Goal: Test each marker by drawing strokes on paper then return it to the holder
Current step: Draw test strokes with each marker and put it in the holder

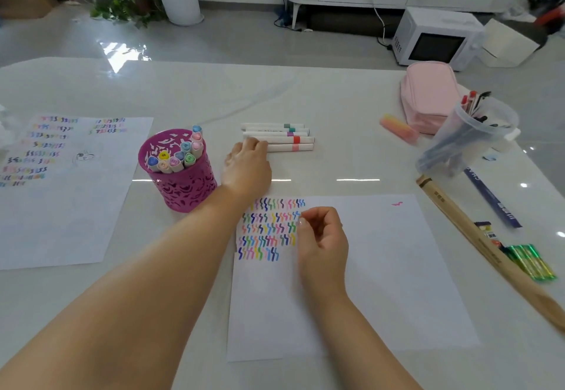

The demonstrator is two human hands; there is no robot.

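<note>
Markers (279,137): five with white barrels, capped, lying side by side in a row on the table (336,99), beyond the paper (382,267). Each has a coloured band toward its right end: two teal, one purple, one red-orange, and pink on the nearest.

Left hand (246,166) is palm down at the row's left end, fingertips bent onto the ends of the nearest barrels. Cannot tell whether it grips one or only touches.

Right hand (322,237) rests on the paper, fingers loosely curled toward the thumb, nothing seen in it. The paper's upper left carries five rows of short zigzag strokes in many colours. One small pink mark sits at its upper right.

Holder (183,188): magenta cut-out cup, upright, just left of the left wrist. It holds standing markers (180,157), their pastel cap tops up: yellow, blue, pink, green.

Clear plastic cup (464,142) at right, leaning, holds pens, some red, some dark. Pink pouch (428,96) sits behind it.
</note>
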